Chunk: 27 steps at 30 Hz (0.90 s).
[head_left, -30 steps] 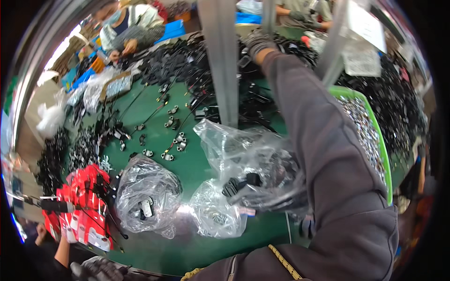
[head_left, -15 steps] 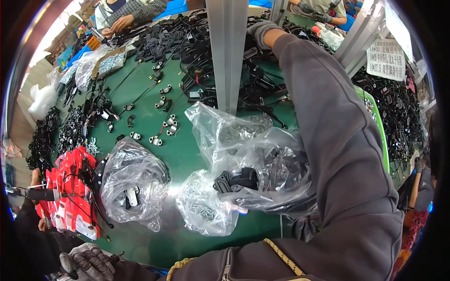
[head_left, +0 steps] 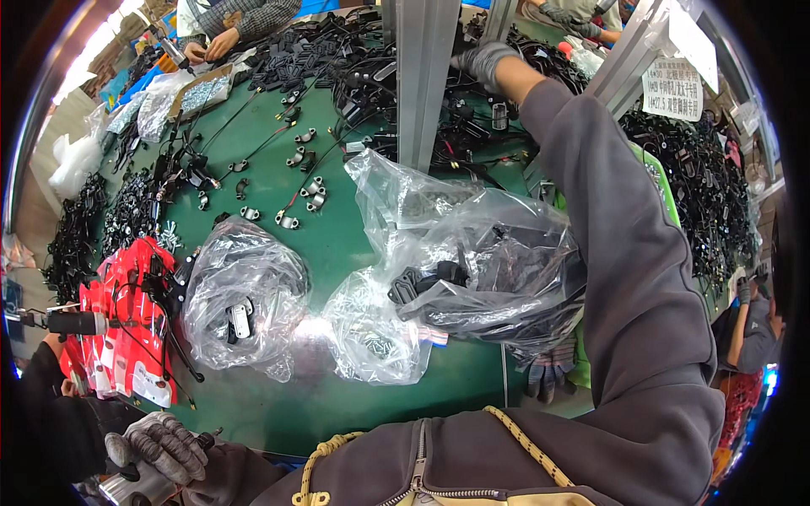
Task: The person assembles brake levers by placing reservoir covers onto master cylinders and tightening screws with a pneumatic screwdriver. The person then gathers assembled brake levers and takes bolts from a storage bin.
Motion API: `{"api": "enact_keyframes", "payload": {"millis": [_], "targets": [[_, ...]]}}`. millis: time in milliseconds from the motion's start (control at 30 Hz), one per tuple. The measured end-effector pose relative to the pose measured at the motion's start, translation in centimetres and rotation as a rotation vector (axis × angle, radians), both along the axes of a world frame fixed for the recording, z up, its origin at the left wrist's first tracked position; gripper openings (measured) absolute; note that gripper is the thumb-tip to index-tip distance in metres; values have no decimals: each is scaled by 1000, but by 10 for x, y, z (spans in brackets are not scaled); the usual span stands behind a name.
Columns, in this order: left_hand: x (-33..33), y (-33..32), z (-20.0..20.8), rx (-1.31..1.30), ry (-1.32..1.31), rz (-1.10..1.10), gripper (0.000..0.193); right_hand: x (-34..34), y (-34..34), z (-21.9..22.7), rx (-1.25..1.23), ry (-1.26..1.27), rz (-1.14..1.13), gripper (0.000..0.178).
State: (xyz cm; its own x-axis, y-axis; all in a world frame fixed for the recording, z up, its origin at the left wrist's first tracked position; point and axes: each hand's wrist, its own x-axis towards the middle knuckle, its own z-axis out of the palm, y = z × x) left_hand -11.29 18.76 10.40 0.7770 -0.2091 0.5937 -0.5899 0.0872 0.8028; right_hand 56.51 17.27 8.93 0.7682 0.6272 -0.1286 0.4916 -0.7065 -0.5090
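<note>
My right hand [head_left: 489, 64], in a grey glove, reaches to the far side of the table, onto a heap of black cabled parts [head_left: 472, 126] beside a metal post. Its fingertips blend into the dark heap at the post's edge, so their grip is unclear. Low at the left, my left hand [head_left: 159, 447], also gloved, is curled round a silver cylindrical tool [head_left: 139, 487] with a dark end. Between my arms lie a clear bag of black parts [head_left: 498, 287], a smaller bag of screws [head_left: 375, 341] and another clear bag [head_left: 245, 295] with a silver-and-black piece.
The metal post [head_left: 423, 93] rises from the table. Small metal clamps [head_left: 287, 220] lie mid-table, with red packets [head_left: 126, 320] at the left. A green bin [head_left: 658, 181] stands beyond my right arm. Across the table a person's hands [head_left: 221, 44] work; another person's arm is at the left edge.
The view has shifted, and the bags sit higher in it. My right hand stays at the far heap, slightly further right. More of the silver tool shows under my left hand.
</note>
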Motion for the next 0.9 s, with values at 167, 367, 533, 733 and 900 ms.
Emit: {"api": "enact_keyframes", "payload": {"millis": [167,367,533,733,900], "targets": [[16,-28,8,-53,-79,238,72,1,10,-40,-385,-523,351,44],[23,-28,-1,-75,-73,221,73,14,39,-75,-311,-475,523,83],[36,-18,-8,-72,-87,158,73,75,72,-108,-379,-497,600,83],[39,-14,-10,-43,-96,124,74,11,26,-63,-310,-810,514,40],[46,-14,-9,-10,-113,45,74,-9,9,-37,-485,-771,575,45]]}}
